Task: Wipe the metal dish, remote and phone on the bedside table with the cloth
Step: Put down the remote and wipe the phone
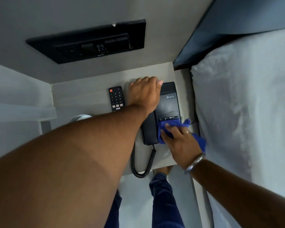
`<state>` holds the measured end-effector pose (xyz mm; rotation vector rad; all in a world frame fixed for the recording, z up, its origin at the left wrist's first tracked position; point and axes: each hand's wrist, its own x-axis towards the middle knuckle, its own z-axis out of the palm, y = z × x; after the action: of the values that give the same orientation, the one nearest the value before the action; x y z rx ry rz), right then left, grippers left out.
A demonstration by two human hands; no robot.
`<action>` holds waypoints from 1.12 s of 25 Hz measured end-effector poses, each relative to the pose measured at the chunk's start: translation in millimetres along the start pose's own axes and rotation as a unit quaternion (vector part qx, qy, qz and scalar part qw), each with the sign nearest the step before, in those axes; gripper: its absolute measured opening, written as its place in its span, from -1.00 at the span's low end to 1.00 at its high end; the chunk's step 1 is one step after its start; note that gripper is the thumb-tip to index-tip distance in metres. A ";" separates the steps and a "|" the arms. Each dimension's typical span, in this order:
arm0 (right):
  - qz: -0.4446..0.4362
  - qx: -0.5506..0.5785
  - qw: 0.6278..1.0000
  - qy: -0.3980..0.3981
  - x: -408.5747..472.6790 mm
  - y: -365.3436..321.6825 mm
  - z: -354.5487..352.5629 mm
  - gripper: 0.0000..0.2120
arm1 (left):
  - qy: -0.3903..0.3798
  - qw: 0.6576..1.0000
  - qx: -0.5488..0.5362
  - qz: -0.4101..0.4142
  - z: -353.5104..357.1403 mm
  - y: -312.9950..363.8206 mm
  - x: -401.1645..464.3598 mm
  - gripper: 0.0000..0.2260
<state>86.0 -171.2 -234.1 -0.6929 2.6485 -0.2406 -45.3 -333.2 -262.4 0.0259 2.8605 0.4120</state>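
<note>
A black desk phone [169, 102] with a handset and coiled cord [143, 165] stands on the grey bedside table [82, 94]. My left hand [144, 92] rests at the phone's far left corner, its fingers curled over the top of the handset. My right hand [179, 139] presses a blue cloth [171, 125] against the phone's keypad near its front edge. To the left of the phone lies a black remote [116, 98], flat and face up. Behind my left forearm, only a sliver of the metal dish [81, 117] shows at the table's left.
A black switch and socket panel [92, 41] sits in the wall above the table. A bed with white bedding [245, 104] runs along the right, close to the table's edge. My legs and a foot [164, 170] stand on the floor below the table front.
</note>
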 end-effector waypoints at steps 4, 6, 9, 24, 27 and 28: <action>0.050 0.048 0.995 0.074 18.0 4.2 -16.3 -0.65 | -0.002 1.000 -0.029 0.001 -0.9 -2.1 1.1 -0.60; 0.025 0.048 0.989 0.137 41.7 2.5 -24.2 -0.67 | 0.006 0.998 -0.056 0.014 -0.7 -4.0 3.2 -0.62; -0.036 0.012 0.994 0.099 43.6 -9.8 -13.3 -0.55 | 0.011 0.996 -0.081 0.037 -0.1 -9.5 6.6 -0.64; 0.299 0.132 0.945 0.002 64.6 -145.1 9.1 -0.50 | -0.071 0.992 -0.012 0.106 -6.3 -17.3 27.3 -0.64; 0.425 0.150 0.890 0.073 81.1 -164.3 15.3 -0.51 | -0.069 0.989 0.000 0.130 -4.4 -20.8 24.9 -0.65; 0.444 0.156 0.875 0.111 84.8 -168.8 18.3 -0.51 | -0.065 0.988 0.003 0.137 -4.3 -21.8 24.2 -0.65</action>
<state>98.8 -360.5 -234.8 0.7024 2.7256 -0.4711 -69.5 -354.0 -270.4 0.4356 2.7348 0.4352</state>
